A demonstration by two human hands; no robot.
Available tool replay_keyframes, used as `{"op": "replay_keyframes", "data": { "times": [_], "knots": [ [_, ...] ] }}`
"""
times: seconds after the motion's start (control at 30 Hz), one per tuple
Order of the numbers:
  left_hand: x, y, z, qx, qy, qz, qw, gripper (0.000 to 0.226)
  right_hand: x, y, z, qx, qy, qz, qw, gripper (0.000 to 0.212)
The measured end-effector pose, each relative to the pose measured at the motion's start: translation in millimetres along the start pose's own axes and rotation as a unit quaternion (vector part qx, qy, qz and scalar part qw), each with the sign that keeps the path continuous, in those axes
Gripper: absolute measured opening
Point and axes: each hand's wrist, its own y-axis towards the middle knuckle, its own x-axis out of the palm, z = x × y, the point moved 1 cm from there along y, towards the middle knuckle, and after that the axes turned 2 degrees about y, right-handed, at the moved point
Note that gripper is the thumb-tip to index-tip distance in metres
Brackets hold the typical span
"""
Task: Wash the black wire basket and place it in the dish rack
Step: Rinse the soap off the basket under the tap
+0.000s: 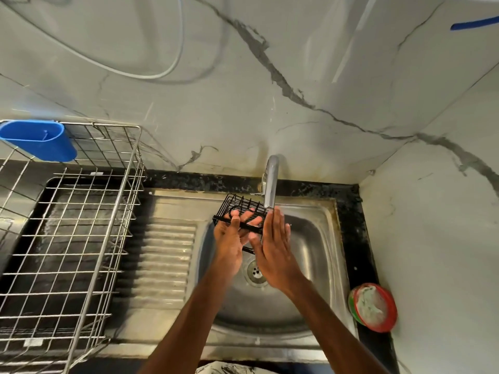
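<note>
- At the kitchen sink [310,238], I hold the black wire basket [243,205] up over the bowl, just under the tap [271,184]; I cannot tell whether water is running.
- My left hand [232,238] grips the basket from the front, thumb hooked over the near rim and fingers showing through the wires; the basket's weight is on this hand.
- My right hand [275,244] is flat with straight fingers and holds nothing; it stands edge-on at the basket's right end, fingertips just below the spout; whether the palm touches the wire I cannot tell.
- The basket's long side runs left to right along the back of the sink, open top tipped toward me; it sits above and behind the drain [255,271].
- The dish rack [108,126] stands on the counter well apart to my left, past the ribbed drainboard, a blue cup [40,139] hung on its far corner; my left hand is the nearer one, so I judge the carry would go leftward with the basket kept lengthwise.
- A red and green tub [374,306] sits on the counter to the right.
</note>
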Motion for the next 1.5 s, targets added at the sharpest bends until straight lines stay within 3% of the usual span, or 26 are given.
{"op": "replay_keyframes", "data": {
  "times": [0.1, 0.2, 0.37, 0.43, 0.5, 0.57, 0.63, 0.73, 0.9, 1.07, 1.2, 1.33, 1.5],
  "knots": [
    [-5.4, 0.1, -1.4, 0.012, 0.049, -0.029, 0.998, 0.013, -1.8, -1.9, 5.8, 0.007, -0.055, 0.017, 0.998, 0.090],
    [-5.9, 0.1, -4.8, -0.001, 0.101, -0.026, 0.995, 0.018, -14.1, 19.4, 8.1, 0.032, -0.059, -0.030, 0.997, 0.104],
    [-10.9, 0.9, 2.3, -0.020, 0.195, -0.048, 0.979, 0.022, -26.9, 52.4, 9.8, -0.003, -0.056, -0.104, 0.993, 0.067],
    [-11.7, 0.3, 5.8, -0.026, 0.234, -0.073, 0.969, 0.023, -33.2, 63.3, 6.4, 0.013, 0.026, -0.136, 0.990, 0.061],
    [-13.1, 0.2, 10.3, -0.035, 0.249, -0.093, 0.963, 0.021, -37.9, 73.5, 3.4, 0.067, 0.152, -0.155, 0.974, 0.070],
    [-14.1, 1.6, 14.9, -0.035, 0.258, -0.115, 0.959, 0.021, -31.9, 83.9, 7.5, 0.129, 0.289, -0.155, 0.936, 0.079],
    [-17.4, 2.4, 16.7, -0.027, 0.268, -0.131, 0.954, 0.022, -22.2, 85.8, 17.7, 0.132, 0.371, -0.178, 0.902, 0.070],
    [-30.9, 4.7, 15.6, -0.010, 0.277, -0.130, 0.952, 0.024, -32.0, 61.7, 6.6, 0.110, 0.349, -0.167, 0.916, 0.056],
    [-52.7, 4.3, 8.0, 0.014, 0.278, -0.121, 0.953, 0.024, -25.4, 31.8, 22.2, 0.112, 0.308, -0.115, 0.938, 0.102],
    [-56.5, 6.9, 7.3, -0.019, 0.242, -0.094, 0.965, 0.028, -27.7, 13.1, 24.5, 0.117, 0.343, -0.125, 0.924, 0.108],
    [-52.6, 8.2, 10.8, -0.032, 0.227, -0.085, 0.970, 0.031, -24.6, 14.4, 24.7, 0.155, 0.379, -0.143, 0.901, 0.100],
    [-43.6, 13.6, 19.4, -0.033, 0.215, -0.060, 0.974, 0.034, -27.3, 26.5, 21.6, 0.150, 0.392, -0.122, 0.900, 0.114],
    [-32.5, 15.2, 14.9, -0.144, 0.167, -0.059, 0.974, 0.044, -34.3, 38.4, 8.9, 0.120, 0.377, -0.083, 0.915, 0.093]
  ]
}}
